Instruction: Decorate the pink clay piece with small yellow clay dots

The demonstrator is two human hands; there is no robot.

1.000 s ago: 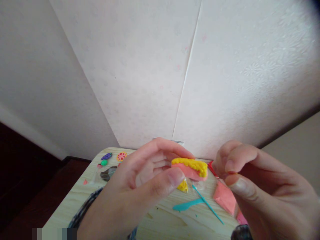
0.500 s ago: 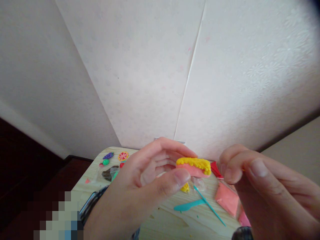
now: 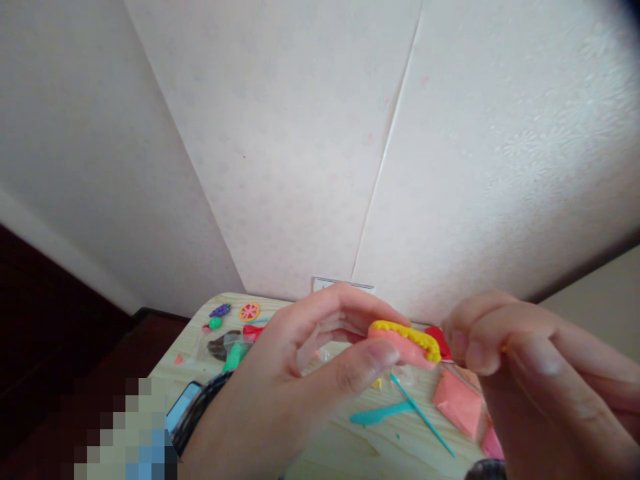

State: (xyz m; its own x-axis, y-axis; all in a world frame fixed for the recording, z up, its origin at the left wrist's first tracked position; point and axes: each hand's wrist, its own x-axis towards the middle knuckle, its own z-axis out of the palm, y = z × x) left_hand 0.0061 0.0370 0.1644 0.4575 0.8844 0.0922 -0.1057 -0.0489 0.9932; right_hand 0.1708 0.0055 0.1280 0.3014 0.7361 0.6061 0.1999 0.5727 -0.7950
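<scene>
Pale patterned wall point(image 3: 300, 167) rises behind a light wood-grain table point(image 3: 325, 457) with a rounded corner in the head view. Above the table, the left hand point(image 3: 310, 373) holds a pink-and-yellow clay piece point(image 3: 405, 347), clamped between the thumb below and a fingertip above. The piece is pink along its body, with a bumpy yellow strip along its upper edge, and it tilts down toward the right hand point(image 3: 505, 353). That hand is well apart from it, thumb and fingers together on a tiny orange-yellow bit point(image 3: 505, 348), mostly hidden.

Beneath the hands, a thin teal stick point(image 3: 425, 417) crosses the end of a teal clay knife point(image 3: 373, 415). A salmon-pink clay packet point(image 3: 457, 403) lies to their right, with a brighter pink lump point(image 3: 493, 444) near it, partly covered by the right hand. At the table's far left are a purple grape-like cluster point(image 3: 220, 311), a round citrus-slice shape point(image 3: 250, 311) and a green ball point(image 3: 215, 323). Nearer, a phone point(image 3: 183, 405) shows beside the left sleeve point(image 3: 197, 407).
</scene>
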